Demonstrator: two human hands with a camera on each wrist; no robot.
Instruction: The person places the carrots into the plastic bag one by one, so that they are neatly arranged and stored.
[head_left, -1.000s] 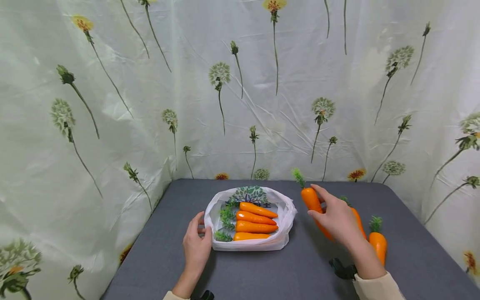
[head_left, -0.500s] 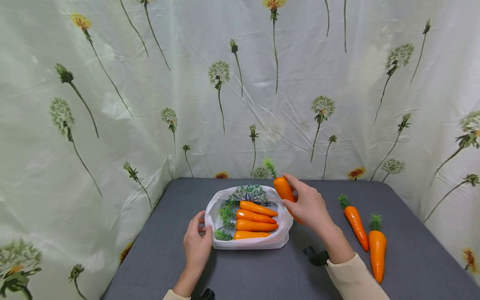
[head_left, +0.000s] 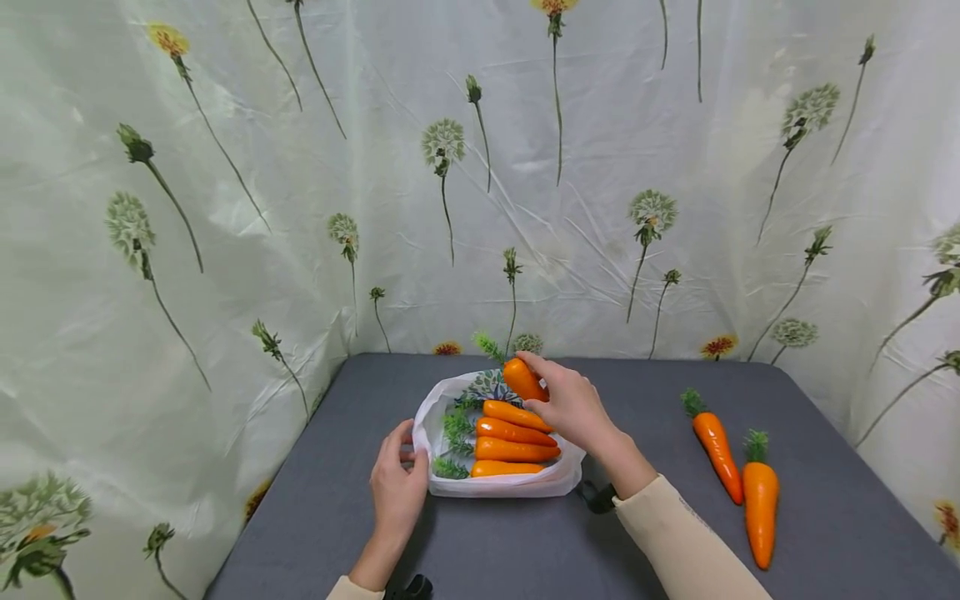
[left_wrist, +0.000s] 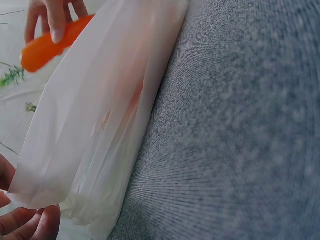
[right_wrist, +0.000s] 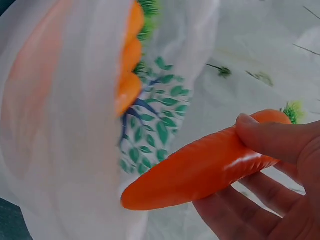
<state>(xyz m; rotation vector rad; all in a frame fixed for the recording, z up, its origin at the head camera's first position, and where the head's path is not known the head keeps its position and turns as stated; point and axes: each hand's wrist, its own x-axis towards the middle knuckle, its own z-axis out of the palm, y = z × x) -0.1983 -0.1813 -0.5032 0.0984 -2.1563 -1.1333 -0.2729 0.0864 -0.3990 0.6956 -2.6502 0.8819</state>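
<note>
A white plastic bag [head_left: 498,487] with a printed tree stands with its mouth spread wide. Several orange carrots [head_left: 517,451] with green tops lie side by side inside it. My left hand [head_left: 399,487] holds the bag's left rim, its thumb and fingers at the edge of the plastic [left_wrist: 65,165] in the left wrist view. Over the bag's back right part, my right hand [head_left: 572,407] grips another carrot [head_left: 522,380], leafy top toward the upper left. In the right wrist view this carrot [right_wrist: 200,167] lies between thumb and fingers, its tip overlapping the bag's rim.
Two more carrots, one thinner [head_left: 717,457] and one thicker [head_left: 761,512], lie on the dark grey table [head_left: 315,517] at the right. A pale curtain [head_left: 225,167] printed with dandelions hangs behind and along the sides.
My right hand has carried its carrot leftward from beside the two loose carrots to above the bag. My left hand has kept its place at the bag's left rim.
</note>
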